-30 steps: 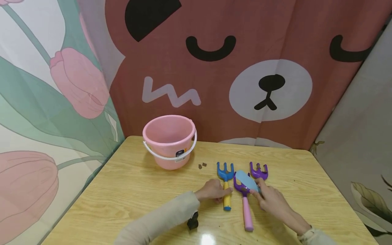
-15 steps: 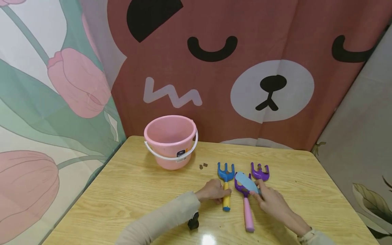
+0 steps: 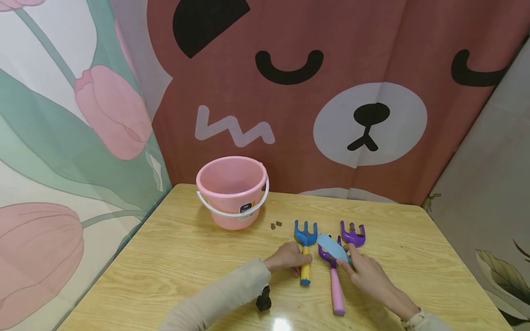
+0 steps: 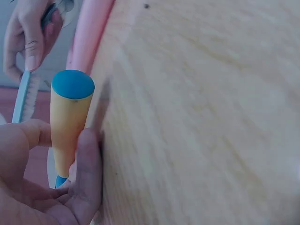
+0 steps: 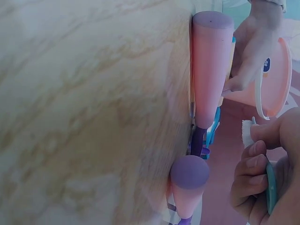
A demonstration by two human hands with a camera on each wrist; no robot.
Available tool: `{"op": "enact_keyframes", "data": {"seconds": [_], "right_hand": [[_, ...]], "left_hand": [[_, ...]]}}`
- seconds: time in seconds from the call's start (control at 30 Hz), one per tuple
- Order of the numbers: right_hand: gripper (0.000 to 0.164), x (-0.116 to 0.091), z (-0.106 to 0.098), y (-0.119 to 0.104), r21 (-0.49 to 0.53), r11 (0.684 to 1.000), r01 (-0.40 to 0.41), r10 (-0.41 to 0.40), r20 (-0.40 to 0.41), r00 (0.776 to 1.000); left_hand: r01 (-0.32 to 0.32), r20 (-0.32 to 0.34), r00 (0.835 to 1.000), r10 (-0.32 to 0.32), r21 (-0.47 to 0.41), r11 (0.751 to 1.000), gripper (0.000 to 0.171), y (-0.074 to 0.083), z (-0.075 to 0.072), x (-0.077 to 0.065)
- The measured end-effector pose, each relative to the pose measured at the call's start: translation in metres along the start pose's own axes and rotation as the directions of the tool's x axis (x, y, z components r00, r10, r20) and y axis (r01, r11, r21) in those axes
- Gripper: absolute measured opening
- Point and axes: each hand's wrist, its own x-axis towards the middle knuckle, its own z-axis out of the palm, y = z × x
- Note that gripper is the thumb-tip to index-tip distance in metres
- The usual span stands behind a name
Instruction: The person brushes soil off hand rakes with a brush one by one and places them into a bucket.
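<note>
My left hand (image 3: pixel 287 258) pinches the yellow handle (image 4: pixel 70 126) of a toy rake with a blue three-pronged head (image 3: pixel 305 237), lying on the table. In my right hand (image 3: pixel 369 275) is a light blue brush (image 3: pixel 333 248). White bristles (image 5: pixel 247 133) show along its underside in the right wrist view. The brush is over the head of a purple toy rake with a pink handle (image 3: pixel 337 292), partly hiding its prongs; whether the bristles touch it I cannot tell. A second purple rake (image 3: pixel 354 235) lies just beyond my right hand, which covers its handle in the head view.
A pink bucket (image 3: pixel 232 212) with a white handle stands at the back left of the wooden table (image 3: pixel 174 257). Small brown scraps (image 3: pixel 279 224) lie to its right, and brown bits sit on the purple rakes. A printed curtain (image 3: pixel 285 124) hangs behind the table.
The head view has shifted slightly. Both hands keep their holds on the blue rake and the brush, which stays over the purple rake's head with hardly any visible movement.
</note>
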Motion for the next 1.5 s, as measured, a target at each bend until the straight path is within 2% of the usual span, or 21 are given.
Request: {"op": "enact_keyframes", "data": {"seconds": [0.17,0.37,0.5,0.53,0.6,0.67,0.7,0.8,1.0,1.1,1.23,1.33,1.5], "right_hand": [[0.028,0.002,-0.002,0.0,0.004,1.0,0.004,-0.004,0.0,1.0],[0.027,0.006,-0.005,0.001,0.013,1.0,0.0,0.0,0.016,1.0],[0.028,0.009,-0.005,0.001,-0.001,1.0,0.007,-0.007,0.009,1.0],[0.028,0.01,-0.004,0.0,-0.001,1.0,0.008,-0.008,0.007,1.0],[0.029,0.01,-0.004,0.0,0.003,1.0,0.012,-0.012,0.008,1.0],[0.031,0.011,-0.004,-0.001,0.013,1.0,0.017,-0.018,0.012,1.0],[0.031,0.011,-0.004,-0.002,0.017,1.0,0.02,-0.02,0.014,1.0],[0.032,0.011,-0.004,-0.002,0.018,0.999,0.026,-0.027,0.015,1.0],[0.028,0.01,-0.001,-0.002,0.006,1.0,0.027,-0.027,0.021,0.999],[0.026,0.01,0.002,-0.003,0.001,0.999,0.032,-0.032,0.018,0.999],[0.026,0.01,0.004,-0.003,-0.002,0.999,0.047,-0.047,0.005,0.999],[0.028,0.01,0.005,-0.003,0.007,0.999,0.053,-0.053,0.008,0.999],[0.033,0.009,0.007,-0.005,0.011,0.999,0.04,-0.04,0.006,0.999]], "left_hand": [[0.012,0.038,0.999,-0.008,-0.096,0.995,0.033,-0.002,-0.005,0.002],[0.022,0.043,0.999,-0.019,-0.07,0.997,0.037,-0.002,-0.012,0.0],[-0.004,0.095,0.995,0.012,-0.087,0.996,0.02,-0.003,-0.015,0.0],[-0.009,0.105,0.994,0.018,-0.093,0.996,0.022,-0.003,-0.016,0.0],[-0.006,0.115,0.993,0.018,-0.103,0.995,0.041,-0.003,-0.016,-0.001],[0.009,0.108,0.994,0.001,-0.099,0.995,0.056,-0.002,-0.016,-0.002],[0.016,0.098,0.995,-0.007,-0.092,0.996,0.058,-0.002,-0.016,-0.003],[0.032,0.081,0.996,-0.022,-0.118,0.993,0.055,-0.003,-0.016,-0.004],[0.07,0.07,0.996,-0.052,-0.279,0.958,0.036,-0.009,-0.013,-0.005],[0.063,0.038,0.998,-0.055,-0.254,0.965,0.033,-0.012,-0.014,-0.005],[0.045,-0.007,0.999,-0.047,-0.18,0.983,0.052,-0.012,-0.016,-0.005],[0.043,-0.017,0.999,-0.046,-0.175,0.984,0.067,-0.012,-0.017,-0.006],[0.025,-0.026,0.999,-0.03,-0.179,0.984,0.071,-0.013,-0.02,-0.008]]}}
